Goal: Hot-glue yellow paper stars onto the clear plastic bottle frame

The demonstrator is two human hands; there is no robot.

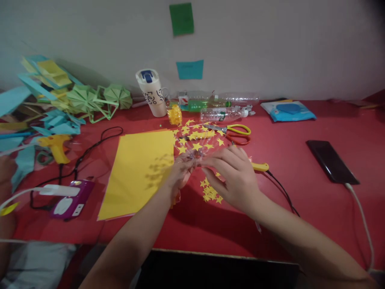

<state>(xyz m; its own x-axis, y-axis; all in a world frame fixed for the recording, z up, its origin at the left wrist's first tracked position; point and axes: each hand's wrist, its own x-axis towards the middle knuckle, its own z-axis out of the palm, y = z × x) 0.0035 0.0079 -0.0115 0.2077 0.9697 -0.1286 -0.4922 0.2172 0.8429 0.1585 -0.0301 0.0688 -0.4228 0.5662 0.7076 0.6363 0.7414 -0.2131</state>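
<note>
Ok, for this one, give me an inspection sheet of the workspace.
Surface: red table, with yellow paper lying left of centre.
Job's things: clear piece with yellow stars, held over the table; loose stars lie nearer the person.
Clutter: white tumbler, plastic bottles, wipes pack along the back; phone at right.
Hands: left hand pinches the clear piece; right hand has its fingertips there, grip unclear.
Cables: black cable near the purple power unit; white cable at the phone.
Surroundings: green note and blue note on the wall; another person's hand at the left edge, blurred.
</note>
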